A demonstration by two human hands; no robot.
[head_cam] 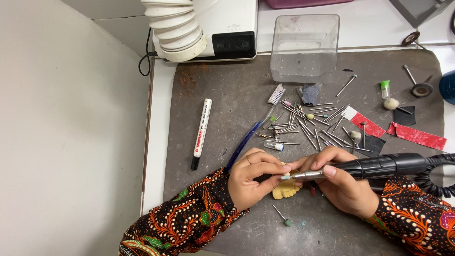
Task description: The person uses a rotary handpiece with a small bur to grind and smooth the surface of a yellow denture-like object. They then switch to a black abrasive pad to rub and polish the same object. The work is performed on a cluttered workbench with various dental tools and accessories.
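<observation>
My left hand grips a small yellow dental cast low over the grey mat. My right hand holds a black rotary handpiece like a pen. Its metal nose and small bur tip point left and touch the cast beside my left fingers. The handpiece's coiled black cable runs off to the right. Both sleeves are dark with an orange pattern.
On the grey mat lie a pile of several metal burs, a blue toothbrush, a white marker, red paper strips, a loose green-tipped bur and a clear plastic box. A white ribbed suction hose hangs at the top.
</observation>
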